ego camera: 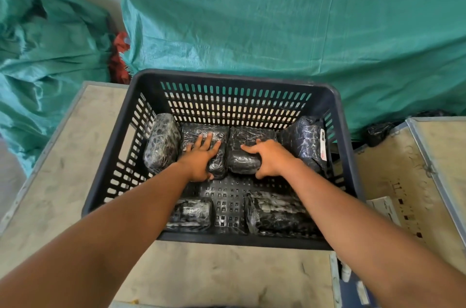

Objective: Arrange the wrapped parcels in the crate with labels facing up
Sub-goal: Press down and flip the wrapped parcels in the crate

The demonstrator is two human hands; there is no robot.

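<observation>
Head view: my left grip (pixel 200 156) lies flat, fingers spread wide, on top of a black wrapped parcel (pixel 214 156) in the far row of the crate (pixel 111 176), pressing rather than holding. My right grip (pixel 271 159) curls around the near end of the neighbouring parcel (pixel 245 151), fingers over its top. I judge the step is squaring these two side by side; I should push them back against the far wall evenly and check each top face, since no label shows on either. Left of my left grip a third parcel (pixel 161 141) leans on the side wall. Right of my right grip a parcel (pixel 305 141) stands tilted, its white label (pixel 323 146) facing sideways, so it needs turning. Nearer me lie two more parcels (pixel 191 214), (pixel 277 212). The crate sits on the desk (pixel 214 272).
</observation>
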